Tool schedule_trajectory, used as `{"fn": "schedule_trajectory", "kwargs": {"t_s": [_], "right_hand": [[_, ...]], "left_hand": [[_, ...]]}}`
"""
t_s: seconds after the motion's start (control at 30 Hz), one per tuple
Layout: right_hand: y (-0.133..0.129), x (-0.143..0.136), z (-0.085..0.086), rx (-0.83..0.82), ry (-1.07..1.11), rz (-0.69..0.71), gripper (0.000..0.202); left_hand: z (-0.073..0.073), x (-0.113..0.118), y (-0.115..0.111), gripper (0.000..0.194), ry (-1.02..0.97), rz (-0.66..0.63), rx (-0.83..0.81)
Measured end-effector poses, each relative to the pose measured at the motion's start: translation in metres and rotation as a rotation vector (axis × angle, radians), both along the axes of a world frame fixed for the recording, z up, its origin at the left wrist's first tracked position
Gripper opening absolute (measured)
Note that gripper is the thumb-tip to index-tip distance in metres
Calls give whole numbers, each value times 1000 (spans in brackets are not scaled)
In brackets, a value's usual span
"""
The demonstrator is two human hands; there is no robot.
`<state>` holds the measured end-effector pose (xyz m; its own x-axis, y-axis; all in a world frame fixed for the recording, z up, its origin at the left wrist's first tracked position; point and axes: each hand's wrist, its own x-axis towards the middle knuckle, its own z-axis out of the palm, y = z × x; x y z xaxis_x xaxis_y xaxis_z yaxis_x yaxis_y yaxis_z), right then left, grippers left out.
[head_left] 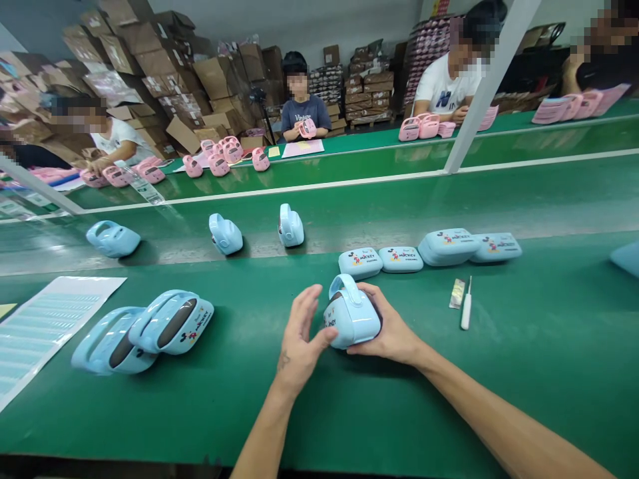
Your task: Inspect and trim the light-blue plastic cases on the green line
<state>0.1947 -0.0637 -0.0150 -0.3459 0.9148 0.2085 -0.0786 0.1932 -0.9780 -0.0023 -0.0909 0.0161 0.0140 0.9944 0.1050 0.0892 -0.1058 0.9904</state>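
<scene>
My right hand [384, 326] is wrapped round the side and bottom of a light-blue plastic casing with a carry handle [357, 319], just above the green table. Its handle points up, and a dark window and part of a Mickey print show on its left side. Beside it, my left hand [302, 336] is open, fingers raised and spread, with the thumb tip at the casing's printed face; whether it touches I cannot tell. Two similar handled casings [172, 322] lie to the left, leaning on each other. Behind my hands, several blue Mickey-printed panels [401, 259] lie in a row.
A white-handled tool [466, 313] and a small packet [456, 294] lie to the right. A printed sheet [54, 319] lies at far left. Several blue casings [291, 226] stand on the belt [339, 199]. Across it, people sit with pink casings [219, 165]. A white post [486, 93] rises at right.
</scene>
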Motion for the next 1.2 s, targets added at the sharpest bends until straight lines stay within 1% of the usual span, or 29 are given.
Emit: {"fn": "schedule_trajectory", "kwargs": {"t_s": [0.07, 0.13, 0.2, 0.23, 0.27, 0.3, 0.37, 0.4, 0.47, 0.57, 0.67, 0.73, 0.77, 0.83, 1.0, 1.2], "right_hand": [[0, 1, 0, -21, 85, 90, 97], [0, 4, 1, -43, 152, 162, 102], [1, 9, 2, -67, 164, 207, 107], [3, 12, 3, -72, 143, 218, 109], [5, 16, 3, -71, 116, 231, 111], [8, 19, 4, -65, 96, 247, 113], [12, 24, 3, -47, 86, 280, 116], [14, 25, 2, -43, 91, 284, 116], [15, 22, -1, -58, 86, 242, 110], [14, 11, -7, -66, 24, 125, 92], [10, 4, -9, -53, -8, 84, 85], [8, 2, -7, -58, 10, 86, 82], [8, 1, -6, -64, 27, 93, 81], [8, 0, -2, -80, 57, 98, 78], [9, -4, 2, -134, 99, 68, 76], [9, -5, -2, -173, 132, 77, 75]], "left_hand": [[0, -11, 7, 86, -123, -16, -140], [2, -13, 11, 102, -233, -113, -298], [7, -9, 14, 106, -330, -202, -408], [10, -6, 14, 107, -349, -205, -423], [12, -3, 15, 108, -336, -169, -407], [14, -1, 16, 110, -293, -99, -363], [14, 1, 18, 113, -150, 57, -239], [13, 1, 18, 113, -68, 108, -188], [9, -1, 19, 106, 85, 141, -122], [3, -7, 17, 93, 227, 107, -98], [3, -14, 17, 89, 219, -7, -138], [6, -17, 19, 85, 200, -91, -182], [7, -18, 20, 81, 199, -111, -199], [8, -19, 23, 75, 202, -105, -214], [3, -17, 27, 73, 157, -54, -214], [1, -16, 25, 75, 78, -76, -191]]}}
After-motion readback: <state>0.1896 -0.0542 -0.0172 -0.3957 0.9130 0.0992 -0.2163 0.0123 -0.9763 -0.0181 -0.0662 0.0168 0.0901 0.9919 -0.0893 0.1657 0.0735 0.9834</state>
